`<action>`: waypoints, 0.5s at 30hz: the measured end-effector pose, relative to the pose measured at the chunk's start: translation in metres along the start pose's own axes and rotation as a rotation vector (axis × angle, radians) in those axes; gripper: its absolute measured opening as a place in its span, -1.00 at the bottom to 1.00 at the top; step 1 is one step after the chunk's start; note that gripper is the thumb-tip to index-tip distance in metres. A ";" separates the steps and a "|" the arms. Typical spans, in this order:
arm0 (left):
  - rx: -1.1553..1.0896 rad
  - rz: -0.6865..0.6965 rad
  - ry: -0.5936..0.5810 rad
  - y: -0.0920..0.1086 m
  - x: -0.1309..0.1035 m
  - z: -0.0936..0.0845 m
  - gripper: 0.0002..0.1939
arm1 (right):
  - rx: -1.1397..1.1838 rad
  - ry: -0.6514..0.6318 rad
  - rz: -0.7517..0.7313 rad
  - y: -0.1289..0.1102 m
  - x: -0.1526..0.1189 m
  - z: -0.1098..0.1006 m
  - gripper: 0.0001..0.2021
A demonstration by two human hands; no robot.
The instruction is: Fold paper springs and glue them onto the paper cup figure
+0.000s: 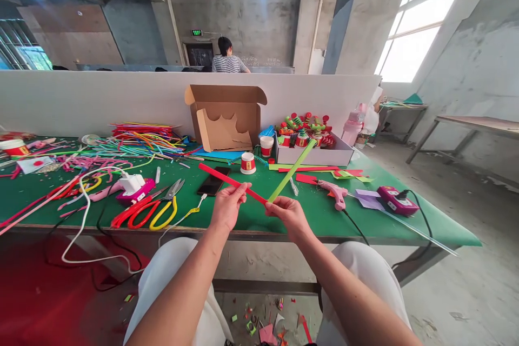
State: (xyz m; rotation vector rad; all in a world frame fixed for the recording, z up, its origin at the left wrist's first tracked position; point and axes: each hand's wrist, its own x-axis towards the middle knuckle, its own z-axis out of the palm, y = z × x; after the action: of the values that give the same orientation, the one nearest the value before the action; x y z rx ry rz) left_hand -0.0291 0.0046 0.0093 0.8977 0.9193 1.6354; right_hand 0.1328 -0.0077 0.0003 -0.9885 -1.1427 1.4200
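My left hand (228, 205) pinches a red paper strip (214, 172) partway along its length. At the strip's right end, my right hand (288, 215) pinches the spot where it meets a green paper strip (294, 169). The two strips form a wide V above the table's front edge, the green one slanting up to the right. Beyond them stands a red and white paper cup (247, 163). A dark phone (214, 181) lies behind my left hand. To the right of my right hand rests a pink glue gun (334, 193).
Scissors (167, 205) and a magenta power block (137, 190) lie left on the green table (243, 216). Pipe cleaners (138, 140) are heaped behind them. A cardboard box (227, 113) and a white box (320, 157) of paper figures stand at the back. Cables hang over the front edge.
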 end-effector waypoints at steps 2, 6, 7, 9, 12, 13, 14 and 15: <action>-0.033 0.031 0.035 0.007 0.005 -0.008 -0.68 | -0.008 -0.006 -0.001 0.000 0.001 -0.001 -0.68; -0.084 0.083 0.105 0.022 0.014 -0.025 -0.70 | -0.020 -0.025 -0.004 -0.001 0.001 -0.003 -0.68; -0.095 0.093 0.120 0.025 0.016 -0.029 -0.70 | -0.022 -0.027 -0.003 -0.002 0.001 -0.003 -0.68; -0.117 0.117 0.147 0.032 0.020 -0.036 -0.69 | -0.023 -0.029 0.002 -0.002 0.001 -0.003 -0.68; -0.154 0.148 0.180 0.039 0.023 -0.045 -0.69 | -0.021 -0.037 0.018 -0.003 0.001 -0.003 -0.67; -0.165 0.156 0.189 0.041 0.024 -0.047 -0.69 | -0.021 -0.040 0.024 -0.003 0.001 -0.003 -0.66; -0.174 0.164 0.199 0.043 0.025 -0.049 -0.69 | -0.021 -0.042 0.028 -0.003 0.002 -0.003 -0.66; -0.182 0.171 0.211 0.044 0.025 -0.051 -0.70 | -0.022 -0.043 0.030 -0.003 0.002 -0.003 -0.66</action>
State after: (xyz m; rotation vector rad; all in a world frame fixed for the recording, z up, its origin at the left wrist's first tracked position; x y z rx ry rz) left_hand -0.0974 0.0130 0.0294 0.7032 0.8361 1.9557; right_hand 0.1364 -0.0053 0.0027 -0.9978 -1.1817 1.4619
